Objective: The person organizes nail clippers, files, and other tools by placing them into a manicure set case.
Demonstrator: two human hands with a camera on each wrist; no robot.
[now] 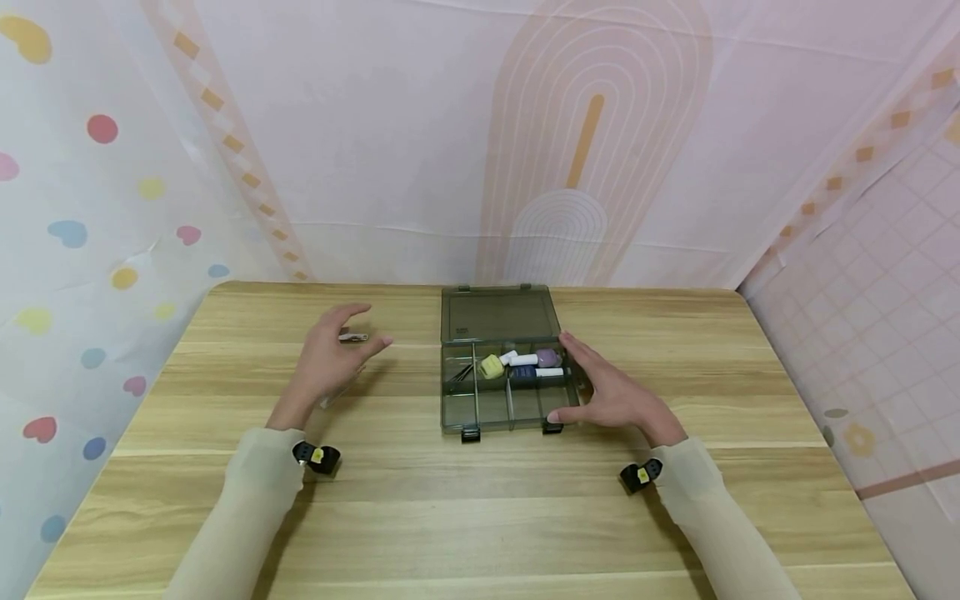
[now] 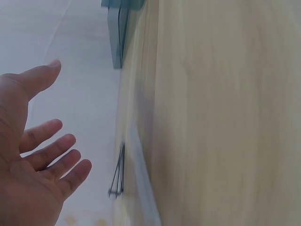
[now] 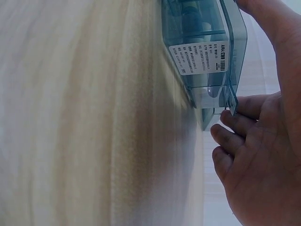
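An open grey see-through compartment box sits mid-table with its lid laid back. Inside lie a yellow cube, a white-and-purple bottle, a dark blue bottle and thin dark sticks. My right hand holds the box's right side, thumb at the front corner and index finger at the back. The right wrist view shows the right hand with fingers curled by the labelled box. My left hand hovers with fingers spread over a small silver metal tool. The left wrist view shows this left hand holding nothing, beside the silver tool.
The wooden table is ringed by patterned fabric walls at the back and both sides. Something clear and faint lies under my left hand. The box edge shows at the top of the left wrist view.
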